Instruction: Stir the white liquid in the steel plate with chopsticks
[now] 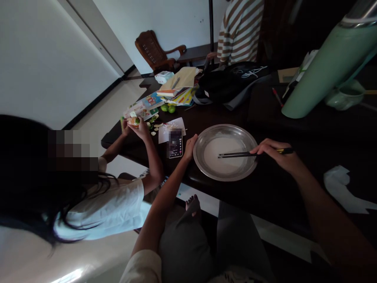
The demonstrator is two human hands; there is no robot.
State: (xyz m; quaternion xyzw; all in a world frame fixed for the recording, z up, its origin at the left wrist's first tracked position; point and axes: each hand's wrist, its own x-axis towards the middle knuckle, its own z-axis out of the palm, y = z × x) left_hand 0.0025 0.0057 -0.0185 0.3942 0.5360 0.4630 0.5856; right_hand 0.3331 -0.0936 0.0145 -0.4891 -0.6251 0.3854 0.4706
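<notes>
A wide metal basin [250, 167] stands on the dark table, with a whitish liquid [216, 147] in its bottom. My left hand [191, 147] grips the basin's left rim. In my right hand [273, 152], closed at the basin's right side, is a pair of dark chopsticks [238, 154]. Their tips reach into the liquid near the middle. Just left of my left hand lies a lit phone [176, 144], partly on a white paper [162, 133].
At my left another person [108, 202] holds a partly peeled fruit [134, 121] beside scattered peels. Green citrus fruits [168, 108], books [179, 84] and a black bag [218, 84] lie farther back. A tall green flask [326, 67] and crumpled tissue [338, 186] are at right. Someone in stripes [243, 31] stands behind.
</notes>
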